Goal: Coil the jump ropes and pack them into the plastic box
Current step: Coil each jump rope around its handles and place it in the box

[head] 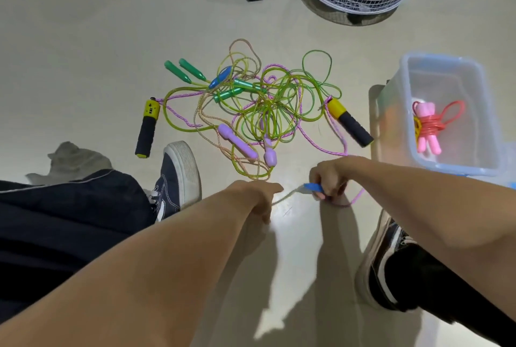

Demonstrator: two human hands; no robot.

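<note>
Gripping a blue handle [314,188], the right hand [328,179] is near the left hand [258,195], whose hold on the cord I cannot tell. Beyond them the tangled ropes [259,103] may knot if pulled. Right of the tangle, the plastic box [446,67] holds one coiled pink rope [430,126].

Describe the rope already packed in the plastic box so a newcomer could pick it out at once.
Find the clear plastic box with a blue rim at the right edge of the floor. Inside, near its left wall, lies a coiled rope. It is the only red rope with pink handles, bundled rather than tangled in the floor pile.
</note>
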